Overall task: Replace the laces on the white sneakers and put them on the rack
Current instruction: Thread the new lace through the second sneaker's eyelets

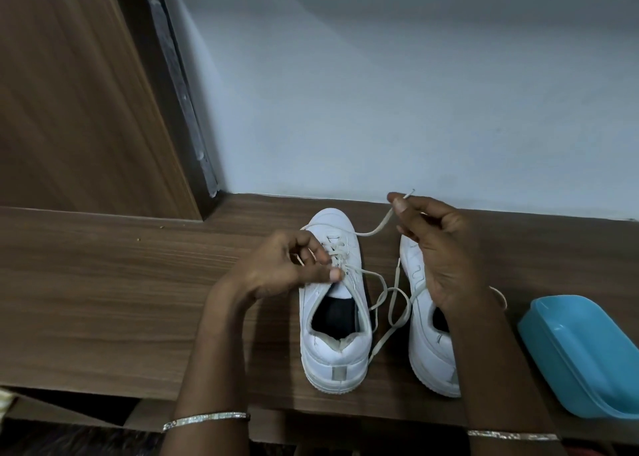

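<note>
White leather is what we meet first: the left sneaker (333, 317) and the right sneaker (428, 358) stand side by side on the brown wood-grain desk (103, 300), toes toward the pale wall (380, 92) and heels toward us. We see the left hand (280, 269) hovering over the left sneaker's eyelets, its fingers (333, 275) curled together and pinching the cream lace (377, 225) where it crosses the tongue. From the toe end of that shoe the lace rises to the right hand (439, 248), held above the right sneaker's toe, where thumb and forefinger are clamped on the lace just short of its tip; the remaining fingers curl loosely.

More lace (394, 303) lies in slack loops between the two shoes and trails down past the left sneaker's heel. We cannot tell which shoe these loops belong to.

Just right of the right sneaker a blue plastic tub (581, 355) lies at the desk's edge. A tall wooden panel (69, 92) stands at the far left. We notice a thin silver bangle (207, 420) on the left wrist and another (511, 435) on the right.
</note>
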Tool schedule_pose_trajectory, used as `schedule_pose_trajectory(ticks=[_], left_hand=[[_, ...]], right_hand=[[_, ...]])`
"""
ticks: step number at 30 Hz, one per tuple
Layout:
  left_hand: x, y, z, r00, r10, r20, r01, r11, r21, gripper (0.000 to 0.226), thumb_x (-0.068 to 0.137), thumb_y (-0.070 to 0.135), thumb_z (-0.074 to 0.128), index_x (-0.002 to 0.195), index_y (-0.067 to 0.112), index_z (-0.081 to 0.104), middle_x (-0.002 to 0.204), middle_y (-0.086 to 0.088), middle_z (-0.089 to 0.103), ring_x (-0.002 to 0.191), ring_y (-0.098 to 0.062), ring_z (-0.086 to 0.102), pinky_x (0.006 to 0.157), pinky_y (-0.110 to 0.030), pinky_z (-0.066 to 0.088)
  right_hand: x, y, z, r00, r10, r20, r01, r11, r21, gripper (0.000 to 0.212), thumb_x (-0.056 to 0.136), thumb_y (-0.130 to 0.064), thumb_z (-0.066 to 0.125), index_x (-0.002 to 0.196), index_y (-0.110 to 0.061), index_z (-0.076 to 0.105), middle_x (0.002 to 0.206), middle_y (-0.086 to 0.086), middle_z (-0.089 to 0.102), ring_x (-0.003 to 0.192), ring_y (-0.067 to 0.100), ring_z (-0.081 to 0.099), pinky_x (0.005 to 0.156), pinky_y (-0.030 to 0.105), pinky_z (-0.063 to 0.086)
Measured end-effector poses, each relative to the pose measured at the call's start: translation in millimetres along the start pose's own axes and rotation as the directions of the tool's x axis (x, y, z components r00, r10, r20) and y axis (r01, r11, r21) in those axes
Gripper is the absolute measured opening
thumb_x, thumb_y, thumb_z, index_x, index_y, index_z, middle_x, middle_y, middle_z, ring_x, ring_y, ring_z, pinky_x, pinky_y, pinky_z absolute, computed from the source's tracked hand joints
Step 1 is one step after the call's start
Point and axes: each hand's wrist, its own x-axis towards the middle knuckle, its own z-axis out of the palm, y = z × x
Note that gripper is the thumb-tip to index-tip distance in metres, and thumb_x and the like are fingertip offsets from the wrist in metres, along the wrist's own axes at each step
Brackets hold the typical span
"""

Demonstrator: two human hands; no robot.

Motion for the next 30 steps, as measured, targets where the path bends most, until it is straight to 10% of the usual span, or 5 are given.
schedule_pose_trajectory(ticks=[6, 12, 22, 30], left_hand=[[4, 0, 3, 0.993, -0.085, 0.086, 0.079, 0.994, 0.077, 0.048, 0.059, 0.029, 0.097, 0.092, 0.015, 0.065, 0.071, -0.002, 0.064, 0.056, -0.016, 0.057, 0.051, -0.031, 0.049], [-2, 2, -1, 0.993, -0.103, 0.055, 0.103, 0.995, 0.001, 0.031, 0.074, 0.012, 0.088, 0.097, 0.005, 0.069, 0.078, -0.017, 0.066, 0.069, -0.022, 0.066, 0.065, -0.037, 0.061], [-3, 3, -2, 0.957, -0.288, 0.019, 0.285, 0.932, -0.225, 0.017, 0.077, -0.005, 0.079, 0.092, 0.002, 0.079, 0.09, -0.019, 0.076, 0.074, -0.018, 0.069, 0.063, -0.023, 0.059], [-3, 2, -2, 0.937, -0.348, 0.017, 0.338, 0.897, -0.286, 0.02, 0.078, -0.012, 0.072, 0.094, 0.0, 0.078, 0.082, -0.012, 0.074, 0.078, -0.018, 0.069, 0.064, -0.025, 0.061]], right_hand=[[-13, -4, 25, 0.975, 0.049, 0.216, -0.06, 0.997, 0.045, 0.007, 0.095, -0.008, 0.066, 0.098, -0.007, 0.072, 0.098, 0.011, 0.078, 0.09, 0.021, 0.075, 0.078, 0.027, 0.057], [-21, 7, 42, 0.917, 0.094, 0.388, 0.038, 0.947, -0.319, 0.01, 0.096, -0.007, 0.066, 0.103, -0.011, 0.072, 0.086, 0.011, 0.076, 0.057, 0.012, 0.062, 0.061, 0.025, 0.053], [-18, 9, 34, 0.913, 0.085, 0.398, 0.168, 0.811, -0.56, 0.006, 0.081, -0.007, 0.08, 0.08, -0.013, 0.079, 0.056, -0.02, 0.064, 0.049, -0.001, 0.054, 0.055, 0.01, 0.039], [-19, 12, 39, 0.918, 0.022, 0.396, 0.306, 0.595, -0.743, 0.019, 0.071, -0.018, 0.08, 0.063, -0.029, 0.067, 0.085, -0.008, 0.058, 0.071, 0.005, 0.056, 0.067, 0.023, 0.046]])
